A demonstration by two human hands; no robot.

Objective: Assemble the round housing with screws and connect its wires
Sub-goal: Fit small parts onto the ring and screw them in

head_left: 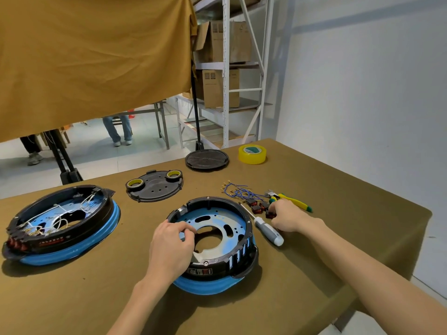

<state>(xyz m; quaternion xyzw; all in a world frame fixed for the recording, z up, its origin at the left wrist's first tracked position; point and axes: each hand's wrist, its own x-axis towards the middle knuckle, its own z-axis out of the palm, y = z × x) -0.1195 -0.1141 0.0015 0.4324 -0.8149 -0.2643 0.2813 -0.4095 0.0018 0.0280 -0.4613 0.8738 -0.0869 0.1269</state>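
Your left hand point(172, 247) has its fingers point(187, 234) curled over the near-left rim of the round housing point(212, 240), thumb and forefinger pinched together inside it; whether they hold anything is too small to tell. That housing sits on the counter point(314, 274) right in front of you, black ring on a blue base, its blue plate bare. Your right hand point(286, 217) lies just right of it, fingers bent down onto the small red-and-black connectors point(260, 206), with the grey-handled screwdriver point(267, 229) lying between hand and housing. Beyond your knuckles sit the blue wires point(235, 191) and yellow-green pliers point(292, 201). Off to your left stands a second housing point(60, 223) already strung with white wires. Farther back are a black cover point(154, 187) carrying two tape rolls, a round black lid point(206, 159), and yellow tape point(252, 154).
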